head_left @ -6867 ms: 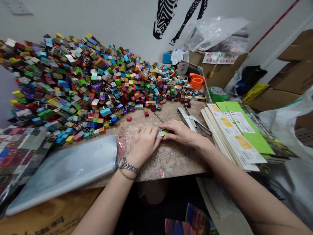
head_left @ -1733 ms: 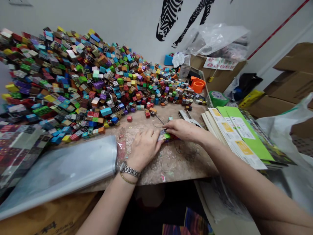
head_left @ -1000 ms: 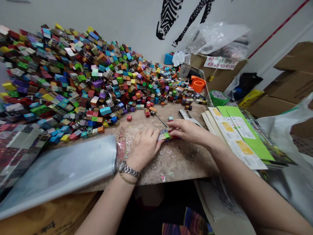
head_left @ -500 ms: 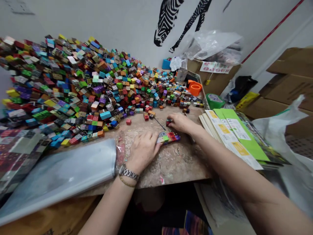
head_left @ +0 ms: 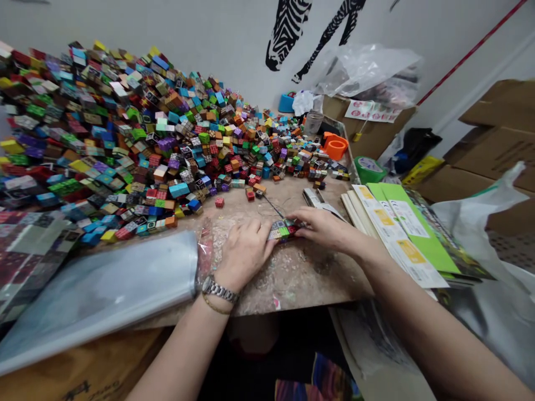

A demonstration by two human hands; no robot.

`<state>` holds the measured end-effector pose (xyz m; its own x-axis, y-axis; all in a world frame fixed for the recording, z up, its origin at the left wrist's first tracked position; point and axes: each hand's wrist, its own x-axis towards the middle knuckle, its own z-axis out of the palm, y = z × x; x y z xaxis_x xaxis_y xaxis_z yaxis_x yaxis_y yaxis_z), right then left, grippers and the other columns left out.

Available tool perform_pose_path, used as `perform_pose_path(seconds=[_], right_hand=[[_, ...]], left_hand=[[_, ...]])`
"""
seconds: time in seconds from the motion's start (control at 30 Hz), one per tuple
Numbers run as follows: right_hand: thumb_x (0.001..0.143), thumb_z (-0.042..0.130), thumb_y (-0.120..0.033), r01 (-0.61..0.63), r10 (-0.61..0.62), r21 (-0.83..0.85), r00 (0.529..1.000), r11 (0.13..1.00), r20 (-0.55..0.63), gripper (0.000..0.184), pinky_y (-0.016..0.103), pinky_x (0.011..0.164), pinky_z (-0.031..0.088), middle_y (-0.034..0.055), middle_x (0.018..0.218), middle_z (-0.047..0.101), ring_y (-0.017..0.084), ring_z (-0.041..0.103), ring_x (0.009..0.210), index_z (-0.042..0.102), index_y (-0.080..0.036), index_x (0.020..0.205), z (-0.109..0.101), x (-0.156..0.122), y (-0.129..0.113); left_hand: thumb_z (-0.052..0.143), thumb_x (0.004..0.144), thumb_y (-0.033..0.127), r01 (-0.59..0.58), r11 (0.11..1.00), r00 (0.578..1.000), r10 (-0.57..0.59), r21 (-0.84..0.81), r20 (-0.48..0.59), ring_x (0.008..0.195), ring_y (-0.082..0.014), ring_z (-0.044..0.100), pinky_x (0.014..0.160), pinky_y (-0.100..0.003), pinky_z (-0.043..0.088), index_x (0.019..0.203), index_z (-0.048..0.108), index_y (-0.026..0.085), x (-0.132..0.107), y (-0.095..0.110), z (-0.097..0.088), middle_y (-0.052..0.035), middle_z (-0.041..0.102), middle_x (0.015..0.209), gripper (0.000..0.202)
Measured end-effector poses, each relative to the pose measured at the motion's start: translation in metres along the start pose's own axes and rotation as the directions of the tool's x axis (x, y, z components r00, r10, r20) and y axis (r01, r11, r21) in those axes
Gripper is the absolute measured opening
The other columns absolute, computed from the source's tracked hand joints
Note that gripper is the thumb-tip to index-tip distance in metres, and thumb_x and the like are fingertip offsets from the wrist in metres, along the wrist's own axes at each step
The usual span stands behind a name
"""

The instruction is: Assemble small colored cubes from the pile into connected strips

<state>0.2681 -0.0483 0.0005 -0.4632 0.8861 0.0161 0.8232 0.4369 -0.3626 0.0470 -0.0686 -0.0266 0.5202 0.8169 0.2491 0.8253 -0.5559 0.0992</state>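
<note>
Between my two hands lies a short row of small patterned cubes [head_left: 279, 229], in grey, green and red, flat on the worn tabletop. My left hand [head_left: 246, 248] rests palm down at its left end, thumb and fingers closed against it. At the row's right end, my right hand [head_left: 320, 227] has its thumb and fingers closed on the red cubes and covers part of them. A thin dark rod [head_left: 273, 206] slants from a few loose cubes down toward the row. Just beyond, a red cube [head_left: 249, 195] and another red cube [head_left: 219, 203] lie loose.
A large heap of patterned cubes [head_left: 167, 133] fills the back left against the wall. Clear plastic sleeves [head_left: 108, 284] lie at the left front. On the right are stacked green and white cards [head_left: 401, 223], green tape [head_left: 369, 167], an orange holder [head_left: 335, 146] and cardboard boxes [head_left: 501, 150].
My right hand has come nearer and brought the small cube it held to the row's right end. A silvery object behind it is now uncovered. My left hand has stayed nearly in place.
</note>
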Motion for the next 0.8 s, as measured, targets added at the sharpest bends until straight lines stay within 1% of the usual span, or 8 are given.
perform_pose_path(seconds=[0.1,0.23,0.37,0.43,0.53,0.63,0.8], right_hand=[[0.081,0.063,-0.013,-0.016,0.017,0.063,1.0,0.998,-0.017,0.043,0.033,0.099,0.047,0.01,0.12,0.066,0.022,0.061,0.112,0.062,-0.016,0.124,0.007,-0.001,0.0],[0.082,0.065,-0.017,-0.018,0.026,0.159,0.999,0.987,-0.045,0.048,0.033,0.099,0.048,0.0096,0.125,0.064,0.021,0.062,0.113,0.06,-0.017,0.13,0.01,-0.005,0.009],[0.085,0.063,-0.021,0.003,0.013,0.197,0.997,0.98,-0.081,0.042,0.034,0.097,0.049,0.0085,0.121,0.067,0.021,0.063,0.11,0.062,-0.02,0.127,0.013,-0.009,0.016],[0.087,0.061,-0.022,0.027,-0.008,0.209,0.996,0.978,-0.09,0.037,0.033,0.094,0.049,0.0081,0.117,0.068,0.02,0.064,0.107,0.064,-0.02,0.124,0.015,-0.009,0.017],[0.089,0.06,-0.023,0.036,-0.009,0.221,0.992,0.975,-0.123,0.03,0.033,0.091,0.049,0.0081,0.111,0.069,0.02,0.064,0.103,0.066,-0.019,0.118,0.019,-0.007,0.017],[0.089,0.061,-0.023,0.037,-0.008,0.209,0.99,0.977,-0.138,0.029,0.034,0.092,0.049,0.0085,0.11,0.069,0.02,0.063,0.103,0.066,-0.018,0.117,0.021,-0.005,0.017],[0.088,0.061,-0.021,0.033,-0.014,0.151,0.992,0.988,-0.127,0.03,0.037,0.096,0.047,0.0109,0.113,0.068,0.022,0.061,0.107,0.065,-0.016,0.118,0.022,-0.006,0.015]], left_hand=[[0.045,0.096,0.041,0.0,1.0,1.0,0.0,0.008,-0.001,0.099,-0.0253,0.059,0.085,-0.04,0.044,0.12,0.056,0.021,0.0,0.0,0.0,-0.0076,0.062,0.103,0.033],[0.046,0.096,0.041,-0.001,1.0,1.0,0.001,0.016,-0.01,0.099,-0.0251,0.06,0.085,-0.04,0.044,0.12,0.056,0.022,0.0,0.0,0.0,-0.0067,0.062,0.103,0.032],[0.045,0.097,0.041,-0.006,1.0,1.0,0.006,0.029,-0.01,0.098,-0.0248,0.06,0.085,-0.04,0.044,0.121,0.055,0.022,0.0,0.0,0.0,-0.0068,0.063,0.103,0.033],[0.043,0.097,0.042,-0.01,0.999,1.0,0.01,0.039,-0.011,0.099,-0.025,0.06,0.085,-0.04,0.044,0.122,0.055,0.022,0.001,0.0,0.0,-0.0068,0.063,0.103,0.034],[0.043,0.097,0.042,-0.011,0.999,1.0,0.011,0.041,-0.01,0.098,-0.0248,0.06,0.084,-0.04,0.044,0.122,0.055,0.022,0.0,0.0,0.002,-0.0065,0.063,0.104,0.034],[0.044,0.097,0.042,-0.007,0.999,1.0,0.008,0.034,-0.005,0.099,-0.0247,0.06,0.085,-0.04,0.044,0.123,0.054,0.023,0.0,-0.001,0.003,-0.0064,0.063,0.105,0.034],[0.041,0.097,0.044,-0.009,0.999,1.0,0.008,0.046,0.017,0.1,-0.0251,0.06,0.085,-0.04,0.044,0.123,0.054,0.022,0.001,0.0,0.002,-0.0075,0.063,0.106,0.036]])
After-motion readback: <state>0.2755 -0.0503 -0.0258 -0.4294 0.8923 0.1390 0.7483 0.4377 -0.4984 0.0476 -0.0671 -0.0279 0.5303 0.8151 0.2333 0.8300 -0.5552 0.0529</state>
